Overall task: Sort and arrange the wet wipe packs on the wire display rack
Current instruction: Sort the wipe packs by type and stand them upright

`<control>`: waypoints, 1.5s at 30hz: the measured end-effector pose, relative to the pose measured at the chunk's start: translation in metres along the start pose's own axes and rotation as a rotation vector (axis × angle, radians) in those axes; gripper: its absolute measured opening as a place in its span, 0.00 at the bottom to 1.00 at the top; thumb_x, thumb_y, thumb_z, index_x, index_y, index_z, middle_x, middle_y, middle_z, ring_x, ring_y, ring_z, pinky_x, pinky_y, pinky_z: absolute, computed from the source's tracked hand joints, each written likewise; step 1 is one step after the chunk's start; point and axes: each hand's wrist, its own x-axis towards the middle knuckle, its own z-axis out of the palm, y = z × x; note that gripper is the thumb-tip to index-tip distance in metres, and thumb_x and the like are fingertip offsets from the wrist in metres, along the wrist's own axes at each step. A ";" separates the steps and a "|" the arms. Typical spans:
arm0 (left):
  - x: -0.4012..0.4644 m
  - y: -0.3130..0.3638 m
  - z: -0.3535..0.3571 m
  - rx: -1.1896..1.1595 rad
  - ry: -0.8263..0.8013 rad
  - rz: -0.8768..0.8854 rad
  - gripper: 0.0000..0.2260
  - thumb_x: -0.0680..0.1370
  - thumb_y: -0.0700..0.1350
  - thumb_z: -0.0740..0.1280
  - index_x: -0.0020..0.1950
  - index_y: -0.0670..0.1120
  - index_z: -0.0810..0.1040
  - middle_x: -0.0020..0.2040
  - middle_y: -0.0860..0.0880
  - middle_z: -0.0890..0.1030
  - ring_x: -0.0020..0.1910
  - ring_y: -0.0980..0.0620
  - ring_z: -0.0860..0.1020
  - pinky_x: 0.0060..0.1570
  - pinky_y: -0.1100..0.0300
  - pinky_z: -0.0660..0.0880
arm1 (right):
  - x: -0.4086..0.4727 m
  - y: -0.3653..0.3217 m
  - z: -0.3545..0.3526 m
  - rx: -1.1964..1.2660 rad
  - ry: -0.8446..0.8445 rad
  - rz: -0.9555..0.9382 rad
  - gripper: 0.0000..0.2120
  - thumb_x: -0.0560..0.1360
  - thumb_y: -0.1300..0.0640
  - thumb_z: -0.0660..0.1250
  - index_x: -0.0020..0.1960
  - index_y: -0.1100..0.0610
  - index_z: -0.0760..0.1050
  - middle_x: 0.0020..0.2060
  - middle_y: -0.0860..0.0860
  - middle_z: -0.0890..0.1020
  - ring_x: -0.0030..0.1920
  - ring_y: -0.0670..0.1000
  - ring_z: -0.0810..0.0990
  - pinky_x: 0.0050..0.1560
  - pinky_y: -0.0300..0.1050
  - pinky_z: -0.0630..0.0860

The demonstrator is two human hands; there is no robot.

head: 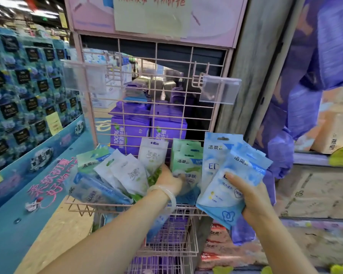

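Note:
A pink wire display rack (186,62) stands in front of me with a basket shelf (99,204) holding wet wipe packs. White packs (127,175) and blue packs (95,190) lie tilted at the left, and green packs (188,161) stand in the middle. My left hand (169,179) reaches into the basket between the white and green packs, its fingers hidden among them. My right hand (251,196) grips a fanned stack of light blue packs (222,186) at the basket's right end.
Purple packages (131,125) sit behind the wire grid. Clear price tag holders (219,89) hang from hooks. A lower wire basket (166,246) sits under the shelf. A blue display stand (28,115) is at left; cartons and purple bags (305,115) crowd the right.

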 end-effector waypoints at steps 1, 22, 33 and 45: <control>-0.009 0.000 -0.006 0.004 0.082 0.054 0.21 0.76 0.47 0.65 0.68 0.45 0.65 0.65 0.46 0.75 0.65 0.45 0.73 0.64 0.52 0.70 | 0.000 -0.001 0.006 -0.001 -0.022 0.000 0.22 0.56 0.64 0.75 0.50 0.54 0.80 0.43 0.51 0.87 0.41 0.52 0.85 0.36 0.45 0.81; -0.101 -0.048 -0.151 -0.701 0.081 0.125 0.22 0.52 0.41 0.80 0.44 0.42 0.84 0.38 0.46 0.86 0.36 0.49 0.84 0.33 0.61 0.79 | 0.012 0.051 0.176 -0.442 -0.405 0.142 0.16 0.78 0.53 0.60 0.64 0.55 0.71 0.59 0.48 0.78 0.63 0.50 0.75 0.56 0.33 0.73; -0.112 -0.094 -0.187 -0.715 0.344 -0.053 0.11 0.67 0.34 0.71 0.48 0.41 0.81 0.35 0.47 0.86 0.31 0.50 0.84 0.25 0.63 0.77 | 0.054 0.082 0.183 -0.950 -0.611 0.203 0.38 0.61 0.58 0.79 0.66 0.58 0.66 0.57 0.49 0.74 0.59 0.52 0.74 0.62 0.48 0.72; -0.102 -0.093 -0.188 -0.685 0.297 -0.051 0.22 0.58 0.40 0.75 0.52 0.42 0.81 0.40 0.45 0.87 0.36 0.46 0.85 0.28 0.60 0.79 | 0.040 0.074 0.183 -0.726 -0.232 -0.028 0.30 0.58 0.59 0.80 0.51 0.54 0.66 0.44 0.48 0.78 0.43 0.49 0.78 0.45 0.46 0.76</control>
